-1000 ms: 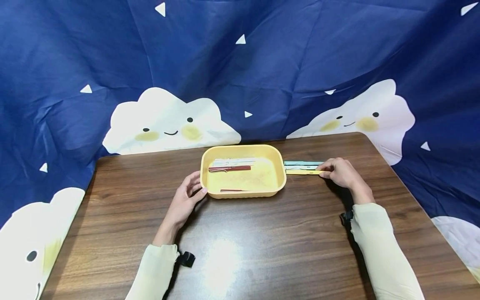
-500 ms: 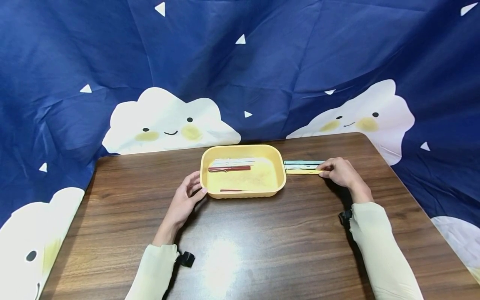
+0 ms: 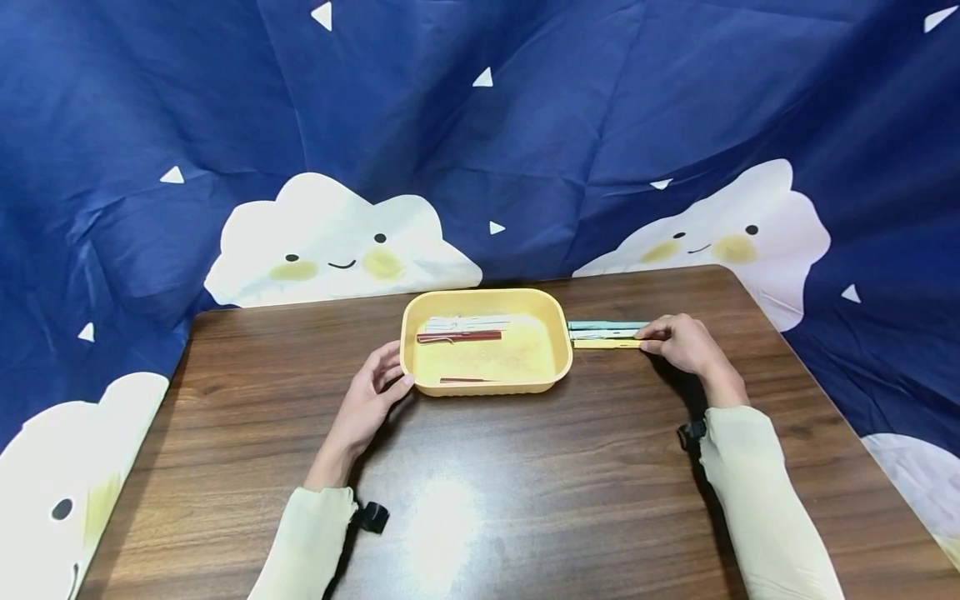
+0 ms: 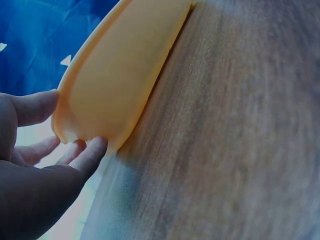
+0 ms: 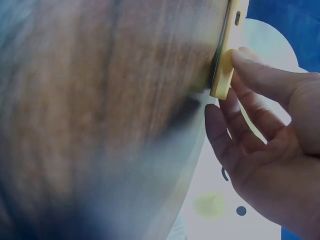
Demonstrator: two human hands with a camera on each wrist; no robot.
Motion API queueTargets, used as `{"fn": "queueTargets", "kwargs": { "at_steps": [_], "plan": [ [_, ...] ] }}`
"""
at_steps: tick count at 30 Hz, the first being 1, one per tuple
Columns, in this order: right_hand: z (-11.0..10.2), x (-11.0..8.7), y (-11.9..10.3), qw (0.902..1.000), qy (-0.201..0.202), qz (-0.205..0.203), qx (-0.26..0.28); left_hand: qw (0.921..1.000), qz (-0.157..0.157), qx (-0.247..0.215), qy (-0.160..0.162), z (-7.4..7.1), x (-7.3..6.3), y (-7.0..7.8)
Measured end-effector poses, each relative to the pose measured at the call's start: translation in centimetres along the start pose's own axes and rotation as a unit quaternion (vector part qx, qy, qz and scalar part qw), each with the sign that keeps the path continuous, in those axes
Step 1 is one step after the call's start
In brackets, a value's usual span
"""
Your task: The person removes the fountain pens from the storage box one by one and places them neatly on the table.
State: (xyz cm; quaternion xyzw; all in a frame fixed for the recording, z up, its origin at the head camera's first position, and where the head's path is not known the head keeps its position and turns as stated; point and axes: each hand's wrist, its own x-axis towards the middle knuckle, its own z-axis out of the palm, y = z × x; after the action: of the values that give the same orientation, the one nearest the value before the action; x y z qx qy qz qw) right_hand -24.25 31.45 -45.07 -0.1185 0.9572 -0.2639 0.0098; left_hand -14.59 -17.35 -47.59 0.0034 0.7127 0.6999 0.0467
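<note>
A yellow plastic box (image 3: 525,389) stands on the table. My left hand (image 3: 367,400) rests against its left end; in the left wrist view, fairly straight fingertips touch the outer wall. Inside lie a dark red pen (image 3: 459,337) with a wire clip, white pens (image 3: 468,323) behind it, and another dark red pen (image 3: 461,381), partly hidden by the near wall. Right of the box, my right hand (image 3: 682,343) pinches the end of a yellow pen (image 3: 606,344) lying on the table. Alongside it lie a white pen (image 3: 603,334) and a teal pen (image 3: 607,326), their right ends hidden by the hand.
The brown wooden table (image 3: 540,492) ends behind the box at a blue curtain (image 3: 540,125) printed with clouds. Dark straps (image 3: 372,517) sit at both wrists. The pens' left ends lie close to the box's right wall.
Almost nothing differs. My right hand has shifted very slightly to the right along the yellow pen; the left hand and the box stay put.
</note>
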Motion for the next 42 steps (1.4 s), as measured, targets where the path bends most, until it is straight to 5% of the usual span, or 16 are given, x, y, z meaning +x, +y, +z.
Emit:
{"fn": "queueTargets", "kwargs": {
  "at_steps": [16,42],
  "plan": [
    [-0.1,-0.5,-0.6,0.9998,0.012,0.000,0.017,1.0000,0.001,-0.006,-0.002,0.0,-0.2,0.1],
    [-0.4,-0.7,-5.9,0.9963,0.050,-0.039,0.059,1.0000,0.004,-0.007,-0.001,0.1,-0.2,0.1]
  ]
}}
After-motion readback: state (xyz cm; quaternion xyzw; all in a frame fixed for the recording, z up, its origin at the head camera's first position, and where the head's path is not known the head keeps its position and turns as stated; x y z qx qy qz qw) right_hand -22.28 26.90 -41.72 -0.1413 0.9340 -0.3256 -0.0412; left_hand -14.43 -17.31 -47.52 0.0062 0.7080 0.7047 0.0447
